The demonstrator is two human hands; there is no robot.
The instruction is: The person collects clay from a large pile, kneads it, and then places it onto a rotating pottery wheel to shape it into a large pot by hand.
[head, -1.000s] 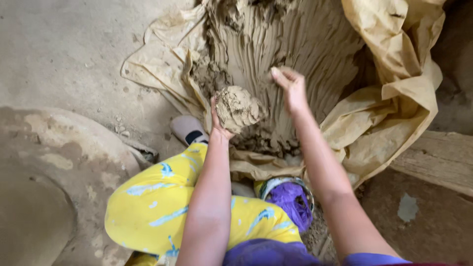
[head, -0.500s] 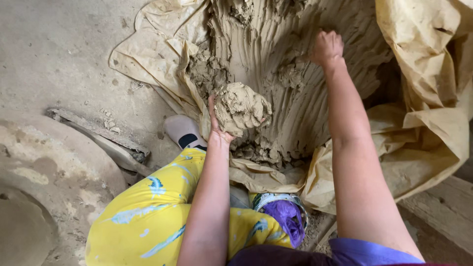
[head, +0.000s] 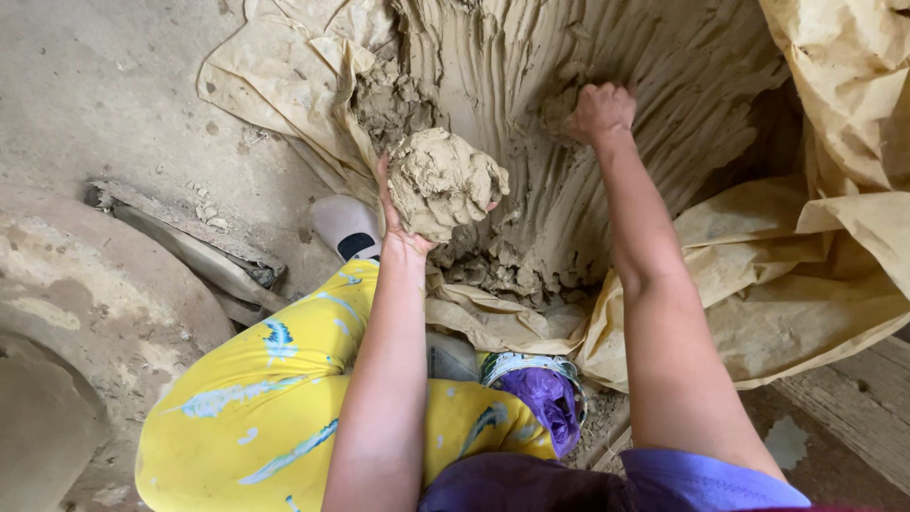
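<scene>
Where clay mound (head: pixel 616 123) meets tan sheeting (head: pixel 834 275), dusty concrete floor (head: pixel 114 85).

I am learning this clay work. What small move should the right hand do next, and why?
Probably pull the right hand down along the grooved clay mound to scrape off a piece. It is dug into the clay wall, while the left hand holds a clay lump that could take more.

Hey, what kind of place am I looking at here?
Probably a potter's clay-working spot, on the ground. A big grey-brown mound of wet clay, scored with finger grooves, sits on crumpled tan plastic sheeting. The left hand holds a torn-off clay lump; the right hand digs into the mound.
</scene>
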